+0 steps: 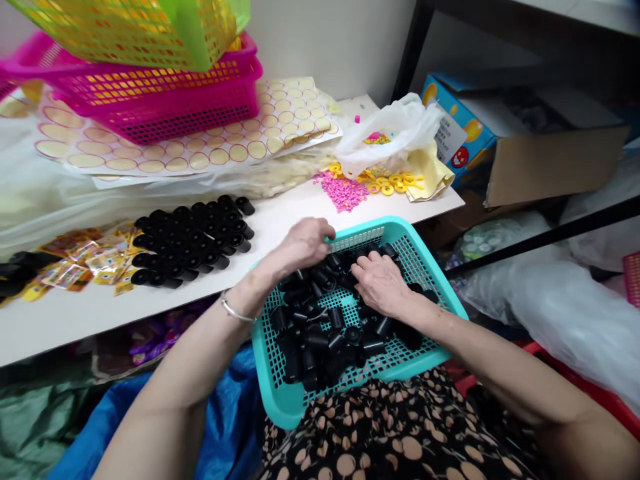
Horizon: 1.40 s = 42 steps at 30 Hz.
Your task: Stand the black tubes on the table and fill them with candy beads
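A turquoise basket (283, 405) rests on my lap against the shelf edge, holding many black cylinders (316, 339). My left hand (309, 241), with a bangle on its wrist, is above the basket's far left rim. Its fingers are curled, and whatever they hold, if anything, is hidden. My right hand (377, 280) reaches down among the cylinders in the basket's far part, fingers bent around something I cannot make out. On the white shelf (270, 227), to the left, several black cylinders (193, 237) stand grouped in rows.
Small yellow packets (97, 257) lie left of the grouped cylinders. Pink baskets (165, 113) sit on sticker sheets (295, 110) at the back. Pink beads (343, 191), yellow rings (395, 183) and a plastic bag (395, 133) lie behind the basket. An open carton (550, 157) stands right.
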Each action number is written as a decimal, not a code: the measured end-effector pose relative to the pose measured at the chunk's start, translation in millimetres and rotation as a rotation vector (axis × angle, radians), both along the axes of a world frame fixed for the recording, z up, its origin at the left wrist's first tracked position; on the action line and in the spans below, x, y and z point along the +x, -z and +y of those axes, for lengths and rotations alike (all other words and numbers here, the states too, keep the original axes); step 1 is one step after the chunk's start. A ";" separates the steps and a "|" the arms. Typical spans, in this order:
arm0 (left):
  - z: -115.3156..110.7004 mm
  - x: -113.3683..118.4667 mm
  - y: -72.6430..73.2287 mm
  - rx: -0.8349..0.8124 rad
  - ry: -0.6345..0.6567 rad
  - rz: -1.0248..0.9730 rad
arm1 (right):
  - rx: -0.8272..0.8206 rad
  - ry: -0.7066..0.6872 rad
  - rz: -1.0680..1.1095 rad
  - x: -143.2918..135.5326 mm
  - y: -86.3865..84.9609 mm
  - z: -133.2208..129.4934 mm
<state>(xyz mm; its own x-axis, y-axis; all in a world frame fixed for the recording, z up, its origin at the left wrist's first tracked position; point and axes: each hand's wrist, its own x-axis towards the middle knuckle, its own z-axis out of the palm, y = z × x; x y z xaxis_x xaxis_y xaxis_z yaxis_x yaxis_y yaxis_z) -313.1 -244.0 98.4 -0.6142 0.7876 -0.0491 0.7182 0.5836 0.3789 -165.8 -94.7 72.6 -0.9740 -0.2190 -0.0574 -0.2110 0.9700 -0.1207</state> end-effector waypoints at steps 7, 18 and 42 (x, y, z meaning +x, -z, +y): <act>-0.7 25.4 11.5 0.148 -0.107 0.103 | -0.036 0.032 0.018 3.9 1.9 15.7; 2.6 51.3 18.2 -0.188 0.397 0.279 | -1.732 0.514 -0.195 30.5 0.9 32.9; 11.1 69.8 31.5 -0.177 0.337 0.060 | -1.509 0.611 -0.068 39.6 11.0 25.4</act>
